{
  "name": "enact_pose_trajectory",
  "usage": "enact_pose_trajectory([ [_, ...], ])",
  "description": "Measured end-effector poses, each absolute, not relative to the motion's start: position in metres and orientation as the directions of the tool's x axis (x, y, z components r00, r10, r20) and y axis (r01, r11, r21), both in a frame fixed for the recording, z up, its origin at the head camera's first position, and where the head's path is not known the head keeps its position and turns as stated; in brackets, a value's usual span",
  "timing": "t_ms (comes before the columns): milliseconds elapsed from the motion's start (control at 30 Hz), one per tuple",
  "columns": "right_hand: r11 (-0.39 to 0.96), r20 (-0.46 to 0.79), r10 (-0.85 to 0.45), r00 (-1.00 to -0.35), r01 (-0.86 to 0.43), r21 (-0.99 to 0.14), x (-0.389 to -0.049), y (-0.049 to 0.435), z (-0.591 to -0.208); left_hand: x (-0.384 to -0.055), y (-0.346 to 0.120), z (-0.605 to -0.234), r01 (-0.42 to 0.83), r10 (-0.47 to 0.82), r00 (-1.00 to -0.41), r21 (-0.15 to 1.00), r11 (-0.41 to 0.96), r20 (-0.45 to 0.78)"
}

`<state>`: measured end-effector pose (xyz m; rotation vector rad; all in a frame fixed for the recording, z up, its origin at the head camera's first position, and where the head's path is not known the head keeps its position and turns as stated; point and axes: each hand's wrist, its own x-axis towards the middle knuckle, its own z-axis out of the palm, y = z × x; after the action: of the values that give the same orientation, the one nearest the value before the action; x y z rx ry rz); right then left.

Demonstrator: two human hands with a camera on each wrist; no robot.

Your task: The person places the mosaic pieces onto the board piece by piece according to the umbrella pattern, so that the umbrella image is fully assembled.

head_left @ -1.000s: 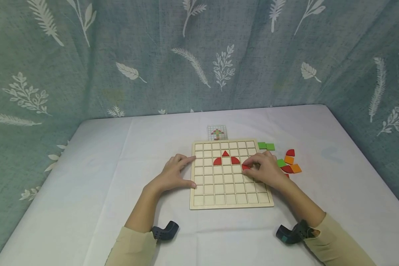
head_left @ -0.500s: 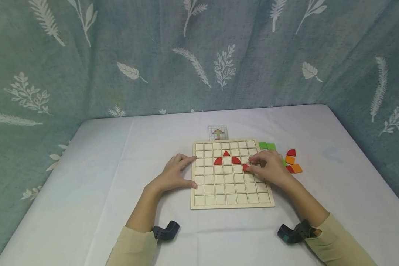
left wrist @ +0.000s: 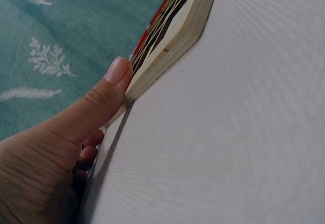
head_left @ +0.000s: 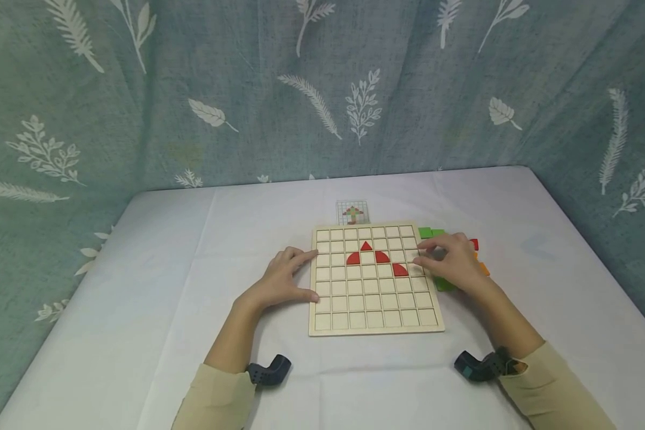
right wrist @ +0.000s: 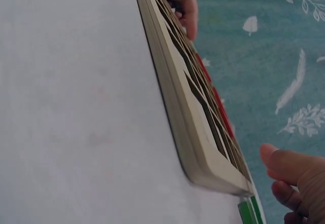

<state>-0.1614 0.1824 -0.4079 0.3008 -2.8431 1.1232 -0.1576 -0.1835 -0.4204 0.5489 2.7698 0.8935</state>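
Note:
A wooden grid board (head_left: 355, 304) lies on the table in the head view. Set in its squares are a red triangle (head_left: 366, 246) and red quarter-round pieces, the lowest one (head_left: 400, 270) toward the right. The left hand (head_left: 280, 279) touches the board's left edge with thumb and index finger spread apart; in the left wrist view its thumb (left wrist: 117, 71) presses against the rim. Over the right edge of the board hovers the right hand (head_left: 454, 263), thumb and fingers apart, with nothing between them. It partly covers the loose tiles behind it.
A small pattern card (head_left: 352, 212) with a coloured figure lies just beyond the board's far edge. Green tiles (head_left: 432, 232), a red piece (head_left: 474, 243) and an orange piece (head_left: 484, 269) lie right of the board. A leaf-patterned curtain (head_left: 236, 77) surrounds the white table.
The right hand has let go of the red quarter-round piece, which now lies in a square of the board, and has moved right. The left hand stays at the left edge.

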Motion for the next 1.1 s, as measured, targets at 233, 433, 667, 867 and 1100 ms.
enact_pose_trajectory([
  [233,0.712,0.191,-0.172,-0.966,-0.256,-0.653,-0.164,0.192,-0.406,-0.158,-0.183,-0.42,0.298,0.406,-0.912,0.59,0.751,-0.056],
  [433,0.723,0.172,-0.133,-0.976,-0.215,-0.657,-0.166,0.201,-0.405,-0.158,-0.183,-0.42,0.284,0.395,-0.916,0.589,0.756,-0.065],
  [667,0.747,0.161,-0.08,-0.984,-0.166,-0.644,-0.168,0.211,-0.407,-0.158,-0.183,-0.42,0.287,0.399,-0.915,0.589,0.755,-0.065],
  [867,0.753,0.208,-0.085,-0.974,-0.199,-0.627,-0.171,0.221,-0.411,-0.158,-0.184,-0.421,0.291,0.402,-0.914,0.587,0.755,-0.063],
  [1100,0.79,0.182,-0.039,-0.982,-0.142,-0.597,-0.175,0.231,-0.411,-0.158,-0.185,-0.421,0.305,0.414,-0.909,0.591,0.746,-0.052],
])
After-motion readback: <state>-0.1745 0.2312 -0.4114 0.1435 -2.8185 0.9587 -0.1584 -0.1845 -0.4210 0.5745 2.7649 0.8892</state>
